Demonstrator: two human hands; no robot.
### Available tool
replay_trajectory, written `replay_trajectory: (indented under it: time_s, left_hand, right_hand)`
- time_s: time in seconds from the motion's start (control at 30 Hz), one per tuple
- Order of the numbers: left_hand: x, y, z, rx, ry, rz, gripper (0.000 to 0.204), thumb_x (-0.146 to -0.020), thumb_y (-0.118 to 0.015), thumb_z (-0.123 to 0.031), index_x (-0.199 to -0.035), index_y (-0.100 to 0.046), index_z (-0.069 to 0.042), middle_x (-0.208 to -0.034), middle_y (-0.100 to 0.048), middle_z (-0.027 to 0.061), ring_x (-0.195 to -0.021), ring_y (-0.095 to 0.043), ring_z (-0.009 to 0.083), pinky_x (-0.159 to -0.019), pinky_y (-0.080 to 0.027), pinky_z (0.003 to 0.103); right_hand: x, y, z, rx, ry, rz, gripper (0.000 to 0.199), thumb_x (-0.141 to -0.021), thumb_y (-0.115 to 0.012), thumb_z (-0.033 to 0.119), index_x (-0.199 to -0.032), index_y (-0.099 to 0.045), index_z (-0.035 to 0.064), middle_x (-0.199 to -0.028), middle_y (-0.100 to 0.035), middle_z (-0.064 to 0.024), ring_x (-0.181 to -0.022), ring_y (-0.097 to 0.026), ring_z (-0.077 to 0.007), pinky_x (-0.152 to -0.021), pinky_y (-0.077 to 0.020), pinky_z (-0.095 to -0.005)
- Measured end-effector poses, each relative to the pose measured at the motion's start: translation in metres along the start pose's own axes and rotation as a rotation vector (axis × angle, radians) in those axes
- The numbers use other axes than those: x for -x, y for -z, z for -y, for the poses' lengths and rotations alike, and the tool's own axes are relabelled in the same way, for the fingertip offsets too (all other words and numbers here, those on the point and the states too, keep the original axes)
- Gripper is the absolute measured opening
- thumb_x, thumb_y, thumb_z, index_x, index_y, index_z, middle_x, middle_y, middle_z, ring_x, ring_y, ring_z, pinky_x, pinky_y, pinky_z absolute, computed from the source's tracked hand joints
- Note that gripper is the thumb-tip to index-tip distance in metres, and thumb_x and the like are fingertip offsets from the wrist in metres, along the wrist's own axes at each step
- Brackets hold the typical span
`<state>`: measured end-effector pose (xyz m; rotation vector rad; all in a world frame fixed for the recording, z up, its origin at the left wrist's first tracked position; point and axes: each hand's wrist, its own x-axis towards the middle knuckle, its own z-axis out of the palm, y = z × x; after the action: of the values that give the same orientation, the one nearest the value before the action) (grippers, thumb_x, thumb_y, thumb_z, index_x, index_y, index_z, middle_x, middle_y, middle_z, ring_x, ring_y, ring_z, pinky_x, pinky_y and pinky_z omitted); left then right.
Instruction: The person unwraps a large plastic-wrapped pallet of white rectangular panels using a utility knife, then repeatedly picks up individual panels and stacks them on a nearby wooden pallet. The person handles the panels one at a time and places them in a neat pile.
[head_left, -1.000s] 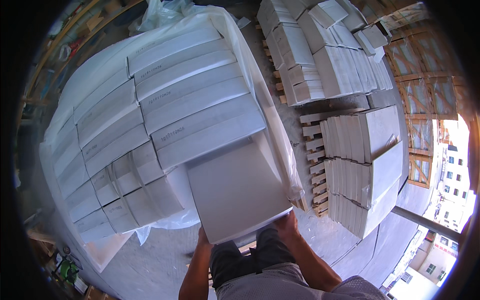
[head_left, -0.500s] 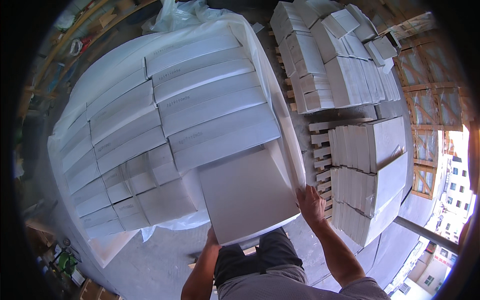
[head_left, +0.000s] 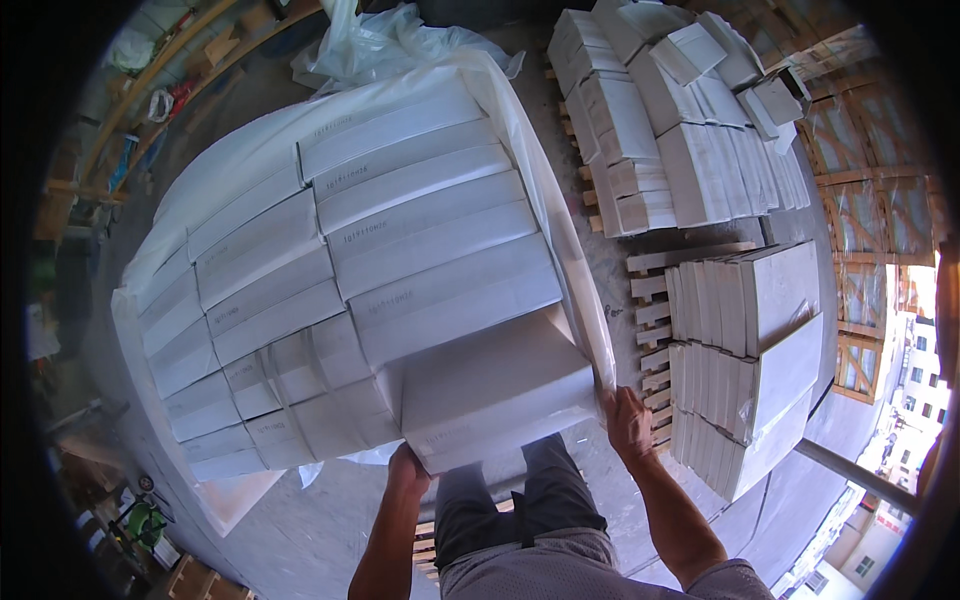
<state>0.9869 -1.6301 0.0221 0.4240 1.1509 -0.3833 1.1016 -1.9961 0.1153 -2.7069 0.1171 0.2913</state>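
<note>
A white carton sits at the near right corner of a large stack of white cartons, its front face turned toward me. My left hand is closed at its lower left corner, with most of the fingers hidden behind the box. At the carton's right end, the fingers of my right hand are curled in, right where the lower edge of a translucent plastic sheet meets it. That sheet runs along the right side of the stack.
Right of the stack stand slatted wooden pallets bearing white cartons. More cartons are piled farther back. Crumpled plastic film lies beyond the stack. A grey pole crosses at right, and wooden crates line the right side.
The near carton has tipped so its front face shows, and its near edge has moved away from me. Both hands are still at its ends. The view has shifted slightly.
</note>
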Motion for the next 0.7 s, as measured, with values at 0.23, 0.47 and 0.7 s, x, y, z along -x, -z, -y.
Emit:
replay_trajectory:
  time_s: [0.23, 0.47, 0.7]
  left_hand:
    - [0.026, -0.042, -0.001, 0.388, -0.257, 0.238, 0.037, -0.091, -0.043, -0.003, -0.127, -0.048, 0.002, -0.134, -0.05, 0.0189, -0.124, -0.049, 0.0332, -0.099, -0.047, 0.043]
    - [0.029, -0.043, 0.018, -0.11, -0.217, 0.161, 0.036, -0.094, -0.049, -0.022, -0.121, -0.051, 0.0, -0.122, -0.058, 0.0193, -0.111, -0.058, 0.0328, -0.087, -0.049, 0.044]
    - [0.023, -0.02, 0.076, -0.529, -0.078, 0.028, 0.041, -0.092, -0.053, -0.033, -0.114, -0.052, 0.002, -0.104, -0.065, 0.0187, -0.087, -0.067, 0.0271, -0.07, -0.053, 0.035]
  right_hand:
    - [0.002, -0.004, -0.002, 0.024, -0.003, 0.02, 0.022, -0.094, -0.05, 0.025, -0.087, -0.056, 0.0059, -0.081, -0.06, -0.0121, -0.073, -0.06, -0.0344, -0.061, -0.0487, -0.045]
    - [0.006, -0.006, 0.001, 0.008, 0.0, 0.001, 0.022, -0.094, -0.05, 0.026, -0.085, -0.055, 0.0068, -0.079, -0.059, -0.0126, -0.072, -0.06, -0.0359, -0.062, -0.0478, -0.0474]
    - [0.009, -0.01, -0.001, 0.057, 0.036, -0.04, 0.025, -0.095, -0.049, 0.027, -0.081, -0.052, 0.0072, -0.079, -0.058, -0.0136, -0.072, -0.059, -0.0372, -0.06, -0.047, -0.0483]
